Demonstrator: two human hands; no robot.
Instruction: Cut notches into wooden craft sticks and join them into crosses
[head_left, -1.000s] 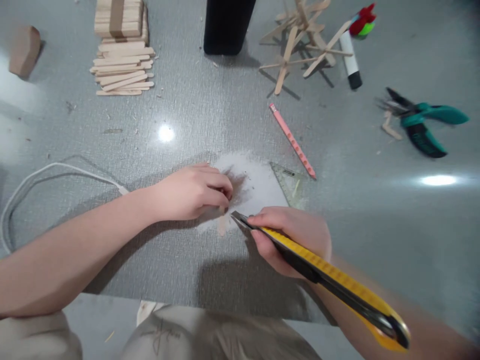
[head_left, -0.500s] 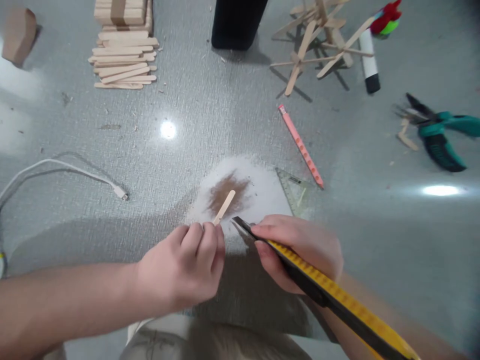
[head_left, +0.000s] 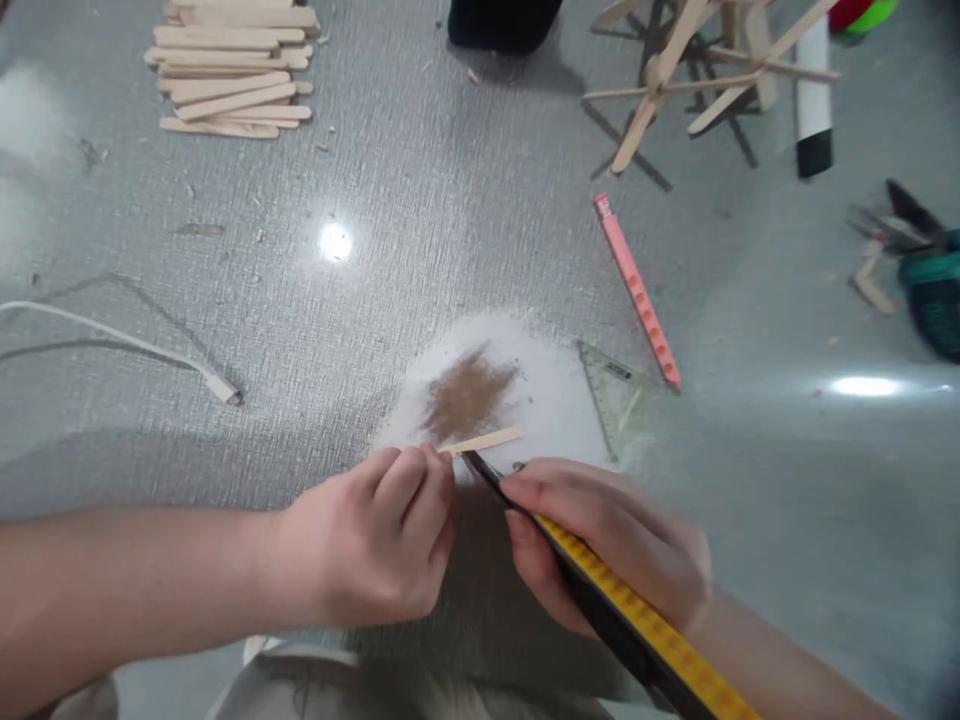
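Left hand (head_left: pixel 375 545) pinches craft stick (head_left: pixel 484 440); right hand (head_left: pixel 607 540) grips utility knife (head_left: pixel 600 590). Risk: blade slipping toward nearby fingers.

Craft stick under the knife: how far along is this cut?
Done: a stick frame stands at the far edge. In hand: the left hand pinches one craft stick over the worn patch, and the right hand sets the yellow utility knife blade against it near the fingers. The stick looks whole. Left: a pile of uncut sticks.
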